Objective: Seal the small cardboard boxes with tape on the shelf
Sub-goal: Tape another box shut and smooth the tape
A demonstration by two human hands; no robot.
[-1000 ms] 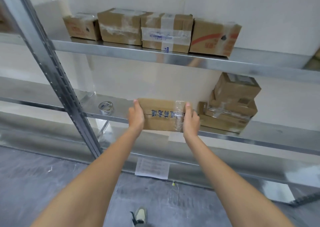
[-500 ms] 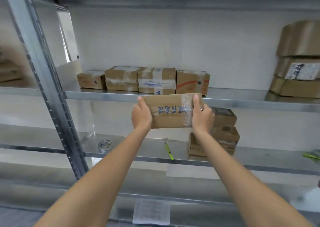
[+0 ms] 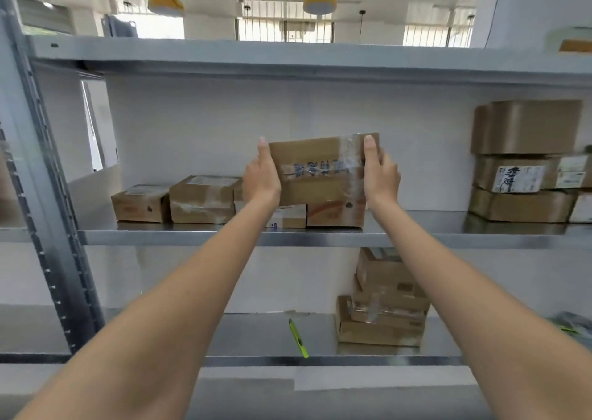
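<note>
I hold a small taped cardboard box (image 3: 315, 169) with blue print in the air, just above and in front of the row of boxes on the middle shelf (image 3: 224, 237). My left hand (image 3: 261, 176) grips its left end and my right hand (image 3: 379, 173) grips its right end. Clear tape wraps its right part. Behind it stand other small taped boxes: one at the far left (image 3: 141, 203), a second (image 3: 203, 199) beside it, and one with a red mark (image 3: 336, 213) partly hidden by the held box.
A stack of small boxes (image 3: 382, 307) and a green utility knife (image 3: 298, 338) lie on the lower shelf (image 3: 320, 360). Larger boxes (image 3: 525, 160) are stacked at the right of the middle shelf. A metal upright (image 3: 41, 195) stands at the left.
Both hands have lifted the box from the lower shelf up to the level of the middle shelf's boxes. The view has tilted upward, and the tape roll has left the frame.
</note>
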